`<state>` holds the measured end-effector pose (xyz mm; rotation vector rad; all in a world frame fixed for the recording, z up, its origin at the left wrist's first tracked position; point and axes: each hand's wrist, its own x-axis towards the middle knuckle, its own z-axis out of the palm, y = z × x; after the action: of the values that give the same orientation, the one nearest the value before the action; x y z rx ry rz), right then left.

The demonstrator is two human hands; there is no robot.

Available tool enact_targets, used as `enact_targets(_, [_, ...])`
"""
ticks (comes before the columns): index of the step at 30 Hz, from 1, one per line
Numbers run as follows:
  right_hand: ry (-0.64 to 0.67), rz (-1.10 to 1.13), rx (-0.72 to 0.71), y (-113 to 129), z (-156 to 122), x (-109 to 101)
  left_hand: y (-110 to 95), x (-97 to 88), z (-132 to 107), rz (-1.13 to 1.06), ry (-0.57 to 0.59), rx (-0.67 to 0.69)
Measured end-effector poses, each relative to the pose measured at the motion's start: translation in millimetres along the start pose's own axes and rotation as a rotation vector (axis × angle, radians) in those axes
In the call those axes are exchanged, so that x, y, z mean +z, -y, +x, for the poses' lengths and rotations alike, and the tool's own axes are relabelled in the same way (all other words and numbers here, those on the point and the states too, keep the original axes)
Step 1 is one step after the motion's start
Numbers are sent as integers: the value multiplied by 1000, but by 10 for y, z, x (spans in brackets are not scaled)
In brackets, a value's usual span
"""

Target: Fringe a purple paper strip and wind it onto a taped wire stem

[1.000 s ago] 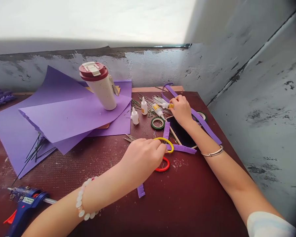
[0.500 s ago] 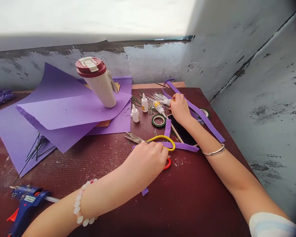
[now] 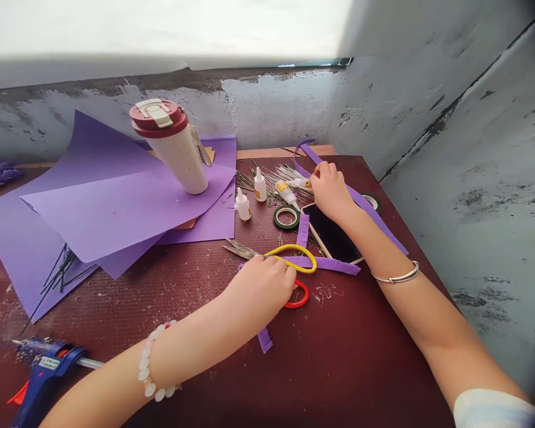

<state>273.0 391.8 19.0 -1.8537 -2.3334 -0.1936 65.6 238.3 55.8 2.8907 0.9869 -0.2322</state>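
Beside peeling walls [image 3: 472,238], the left hand [image 3: 259,286] curls fingers over scissors [image 3: 249,252], the right hand [image 3: 332,191] bunches fingers at a bottle [image 3: 300,183], holds unclear, an apparent pickup needing firm pinches.

I log the scissors [image 3: 253,253] as dull, stained metal blades with smooth, glossy plastic loops. Strips [image 3: 303,230]: matt, crinkled, paper-like. Sheets [image 3: 134,208]: smooth, matt. Bottles [image 3: 260,186]: smooth plastic by look. Phone [image 3: 326,229]: glossy dark screen. Cup [image 3: 185,163]: smooth, speckled body, plastic-looking lid. Glue gun [image 3: 44,371]: plastic, crusted near its nozzle. Bangle [image 3: 396,279]: shiny metal. Table [image 3: 339,356]: finely textured, scuffed. I read the wall [image 3: 276,113] as rough, flaking paint.
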Motion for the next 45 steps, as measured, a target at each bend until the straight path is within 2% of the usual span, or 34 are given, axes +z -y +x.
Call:
enact_targets(7, [124,46,110,-90,-26,-76,11,14,11,-7,-12,2])
enact_targets(15, [133,240,133,-215,13,-93,23,9,11,-1,2,-22])
enact_targets(18, [114,312,143,-285,-3,-238,19,23,6,-3,-3,-31])
enact_targets(22, [68,398,248,-375,-134,-659,16,-19,-8,-30,-5,-53])
enact_targets(25, [72,564,282,-343,-337,-1015,67,-133,-14,-256,-11,-181])
enact_targets(26, [76,665,271,-291,-429,-1100,96,-174,-13,-415,-44,-225])
enact_targets(27, [96,916,263,-213,-533,-1156,127,-210,-8,-630,-89,-241])
enact_targets(28, [129,1017,241,-109,-648,-1180,157,-237,0,-871,-144,-251])
enact_targets(31, [291,1202,166,309,-1021,-1062,213,-258,38,-1479,-336,-294])
enact_targets(33, [514,1489,143,585,-1242,-884,214,-239,54,-1723,-408,-306])
enact_targets(36, [656,1688,140,818,-1436,-608,200,-215,12,-1922,-530,-333])
enact_targets(39, [651,1916,186,801,-1466,-404,189,-201,-108,-2003,-723,-428])
enact_targets(40, [663,2010,203,764,-1459,-355,177,-189,-152,-2022,-728,-456])
enact_targets(41, [681,2100,222,724,-1452,-314,159,-170,-190,-2043,-685,-485])
enact_targets(43, [710,2229,269,662,-1448,-259,101,-109,-241,-2052,-529,-553])
enact_targets(45, [735,2297,315,645,-1463,-233,36,-26,-255,-1986,-483,-592])
